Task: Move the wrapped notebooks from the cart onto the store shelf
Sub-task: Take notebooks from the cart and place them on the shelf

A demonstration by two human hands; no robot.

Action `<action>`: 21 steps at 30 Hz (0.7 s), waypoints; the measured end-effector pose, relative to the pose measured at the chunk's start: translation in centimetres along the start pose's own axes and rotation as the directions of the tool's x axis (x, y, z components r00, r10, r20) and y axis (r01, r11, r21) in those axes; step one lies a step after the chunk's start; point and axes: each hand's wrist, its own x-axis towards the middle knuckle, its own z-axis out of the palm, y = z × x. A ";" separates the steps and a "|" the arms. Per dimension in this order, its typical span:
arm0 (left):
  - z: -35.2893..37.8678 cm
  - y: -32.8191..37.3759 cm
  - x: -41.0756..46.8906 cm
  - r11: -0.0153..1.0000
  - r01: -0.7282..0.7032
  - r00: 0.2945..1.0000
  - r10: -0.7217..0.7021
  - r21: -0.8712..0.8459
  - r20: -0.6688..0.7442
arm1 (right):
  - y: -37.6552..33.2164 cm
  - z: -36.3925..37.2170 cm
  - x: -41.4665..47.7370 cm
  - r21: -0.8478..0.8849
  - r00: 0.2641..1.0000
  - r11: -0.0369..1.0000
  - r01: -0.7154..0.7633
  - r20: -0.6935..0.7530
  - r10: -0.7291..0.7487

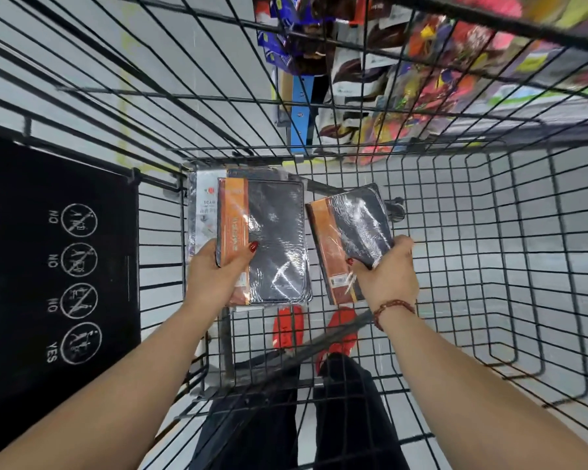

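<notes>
Our left hand (214, 274) pinches the top wrapped notebook (274, 239) of the stack (202, 198) in a corner of the cart (404, 156). The thumb lies on its orange band, probably so that this one comes off alone. Our right hand (387, 274) grasps a second notebook (352, 225), tilted, it seems for carrying both to the store shelf (299, 110) ahead.

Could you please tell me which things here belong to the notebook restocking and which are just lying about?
Belongs to the job: left hand gripping the top notebook of the stack; right hand gripping a second notebook; cart; store shelf.

Just lying about: black sign panel; red shoes; bead bracelet; coloured packets on the shelf.
</notes>
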 end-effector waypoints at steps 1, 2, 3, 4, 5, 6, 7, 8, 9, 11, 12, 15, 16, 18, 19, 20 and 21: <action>0.0 0.0 -0.1 1.000 0.012 1.000 -0.012 -0.001 -0.006 | 0.0 -0.3 -0.2 0.049 1.000 0.999 0.005 0.023 -0.006; -0.1 0.2 -0.3 1.000 0.024 1.000 -0.024 0.003 -0.015 | 0.1 -0.6 -0.4 0.100 0.999 0.995 0.010 0.043 -0.015; -0.1 0.4 -0.6 1.000 0.027 0.999 -0.027 0.007 -0.027 | 0.1 -1.1 -0.5 0.155 0.998 0.988 0.012 0.066 -0.022; -0.2 0.7 -0.9 1.000 0.013 0.999 -0.012 0.025 -0.041 | 0.2 -1.7 -0.6 0.201 0.996 0.979 0.008 0.088 -0.026; -0.3 1.1 -1.3 0.998 -0.013 0.998 0.016 0.064 -0.059 | 0.1 -2.4 -0.8 0.240 0.994 0.971 0.009 0.101 -0.034; -0.5 1.7 -1.8 0.994 -0.033 0.996 0.041 0.104 -0.076 | 0.0 -3.3 -1.0 0.266 0.994 0.964 0.018 0.098 -0.046; -0.8 2.3 -2.4 0.990 -0.044 0.994 0.057 0.136 -0.089 | -0.2 -4.2 -1.2 0.276 0.995 0.960 0.036 0.080 -0.060; -1.2 2.9 -3.0 0.987 -0.049 0.993 0.065 0.155 -0.098 | -0.3 -5.3 -1.4 0.277 0.996 0.960 0.052 0.058 -0.070; -1.7 3.2 -3.4 0.985 -0.054 0.992 0.072 0.166 -0.104 | -0.5 -6.4 -1.8 0.288 0.997 0.956 0.058 0.037 -0.072; -2.8 4.1 -4.7 0.983 -0.071 0.991 0.089 0.167 -0.101 | -0.7 -8.8 -2.8 0.401 0.999 0.916 0.031 0.012 -0.039; -3.3 4.7 -5.5 0.986 -0.086 0.990 0.100 0.146 -0.097 | -0.5 -10.0 -3.3 0.459 1.000 0.888 0.023 -0.004 -0.024; -4.4 7.2 -8.2 0.994 -0.099 0.991 0.103 0.050 -0.084 | -0.3 -14.0 -5.1 0.562 0.996 0.824 0.070 -0.080 -0.030; -4.6 8.3 -9.3 0.994 -0.105 0.992 0.106 0.019 -0.070 | -0.2 -15.4 -5.9 0.589 0.995 0.804 0.084 -0.100 -0.030; -4.8 10.4 -11.2 0.990 -0.142 0.989 0.141 -0.005 -0.045 | -0.1 -18.2 -7.6 0.660 0.990 0.741 0.123 -0.137 -0.042; -4.7 11.3 -12.2 0.985 -0.169 0.985 0.169 -0.011 -0.036 | 0.0 -19.6 -8.5 0.691 0.986 0.709 0.143 -0.158 -0.046; -4.5 12.3 -13.2 0.981 -0.191 0.981 0.191 -0.024 -0.021 | 0.3 -20.9 -9.3 0.712 0.983 0.684 0.160 -0.182 -0.041; -4.2 13.1 -14.0 0.975 -0.218 0.976 0.218 -0.041 -0.004 | 0.7 -22.1 -9.8 0.724 0.978 0.668 0.173 -0.204 -0.032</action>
